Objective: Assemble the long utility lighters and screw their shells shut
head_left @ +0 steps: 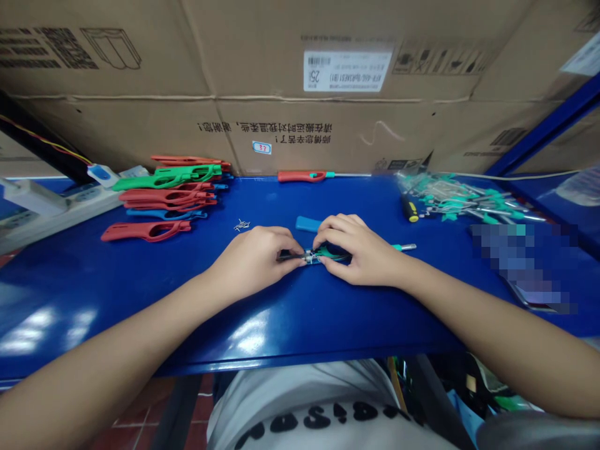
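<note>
In the middle of the table my left hand (262,259) and my right hand (359,253) meet over a partly assembled gas lighter (310,257). Thumb and fingers of my left hand pinch its left end, where a dark part shows. My right hand has its fingers curled round the green and dark inner parts. A metal tube (409,247) with a teal collar sticks out beyond my right hand. Just behind the right fingers lies a blue handle shell (307,224). Much of the lighter is hidden by my fingers.
Red, green and blue handle shells (164,197) are stacked at left, near small screws (242,225) and a power strip (89,200). A red lighter (301,177) lies by the cardboard box (281,75). At right are a screwdriver (411,210), metal tubes with teal parts (473,200) and a pixelated object (529,269).
</note>
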A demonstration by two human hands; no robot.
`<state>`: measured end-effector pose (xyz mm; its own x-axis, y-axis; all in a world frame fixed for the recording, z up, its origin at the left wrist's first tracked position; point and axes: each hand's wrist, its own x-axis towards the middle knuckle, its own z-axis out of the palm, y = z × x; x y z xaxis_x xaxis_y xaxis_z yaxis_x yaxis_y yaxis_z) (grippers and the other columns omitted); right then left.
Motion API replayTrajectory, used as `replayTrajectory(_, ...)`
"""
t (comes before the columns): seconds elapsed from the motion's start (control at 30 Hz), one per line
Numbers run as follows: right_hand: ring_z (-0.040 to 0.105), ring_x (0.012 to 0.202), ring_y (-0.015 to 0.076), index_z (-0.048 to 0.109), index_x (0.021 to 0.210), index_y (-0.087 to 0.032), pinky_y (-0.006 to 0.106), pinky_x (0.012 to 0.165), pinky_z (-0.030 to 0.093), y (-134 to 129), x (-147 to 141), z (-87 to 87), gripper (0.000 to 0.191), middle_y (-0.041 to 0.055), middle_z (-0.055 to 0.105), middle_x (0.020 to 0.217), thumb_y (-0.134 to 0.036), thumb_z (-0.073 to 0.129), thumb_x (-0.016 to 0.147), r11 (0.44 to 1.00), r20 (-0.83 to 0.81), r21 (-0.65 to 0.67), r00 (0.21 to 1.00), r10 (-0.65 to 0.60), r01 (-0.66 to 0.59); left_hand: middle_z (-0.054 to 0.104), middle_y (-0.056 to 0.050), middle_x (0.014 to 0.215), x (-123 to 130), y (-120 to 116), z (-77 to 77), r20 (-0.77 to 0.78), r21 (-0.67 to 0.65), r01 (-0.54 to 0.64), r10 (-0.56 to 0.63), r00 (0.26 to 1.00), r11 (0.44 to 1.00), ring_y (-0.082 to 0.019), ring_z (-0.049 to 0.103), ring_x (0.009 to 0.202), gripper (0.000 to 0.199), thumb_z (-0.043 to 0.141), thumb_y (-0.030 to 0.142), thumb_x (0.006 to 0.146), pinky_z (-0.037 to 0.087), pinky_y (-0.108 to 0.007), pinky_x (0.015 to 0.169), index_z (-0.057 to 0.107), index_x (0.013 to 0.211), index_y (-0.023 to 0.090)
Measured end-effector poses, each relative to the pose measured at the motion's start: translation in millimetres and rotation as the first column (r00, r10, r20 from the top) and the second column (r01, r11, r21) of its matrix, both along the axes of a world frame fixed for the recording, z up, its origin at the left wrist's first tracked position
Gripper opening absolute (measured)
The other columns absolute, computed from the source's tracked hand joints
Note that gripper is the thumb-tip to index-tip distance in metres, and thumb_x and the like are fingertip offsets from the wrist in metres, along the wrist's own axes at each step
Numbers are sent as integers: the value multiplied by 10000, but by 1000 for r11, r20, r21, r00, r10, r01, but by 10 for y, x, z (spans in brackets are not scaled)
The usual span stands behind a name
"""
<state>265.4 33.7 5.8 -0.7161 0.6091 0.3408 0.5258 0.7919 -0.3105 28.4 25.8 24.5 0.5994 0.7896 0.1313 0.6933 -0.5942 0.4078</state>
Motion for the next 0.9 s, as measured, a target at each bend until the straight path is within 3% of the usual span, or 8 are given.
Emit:
replayTrajectory(0.23,570,1033,230,643,1072,-192,403,957,378,-6,27,10,178,87,628,1098,-227,602,903,995,42,35,995,87,-89,734,-7,906,2,23,-5,23,-85,-27,29,999,996,-147,641,743,130,714,332,867,434,-255,644,787,934,247)
replayTrajectory(0.47,573,1062,240,682,1122,-194,435,994,393,7,54,9,227,110,638,1160,-239,602,914,992,61,60,992,107,-111,734,-15,917,-38,55,-13,58,-123,27,-20,998,992,-148,671,773,130,703,278,887,479,-268,718,795,965,230)
replayTrajectory(0.7,563,1224,264,704,1201,-198,488,1065,374,3,57,10,292,119,621,1356,-270,555,961,975,114,70,973,202,-211,743,-30,907,-39,71,-26,73,-130,29,-20,997,991,-158,688,771,119,716,253,879,494,-276,731,809,946,220)
replayTrajectory(0.9,544,1293,296,687,1261,-149,522,1085,378,-48,42,35,341,151,557,1457,-254,545,969,976,175,43,963,205,-216,750,-22,923,-35,50,-8,37,-96,38,-35,999,995,-157,688,767,136,731,230,850,485,-264,723,801,966,220)
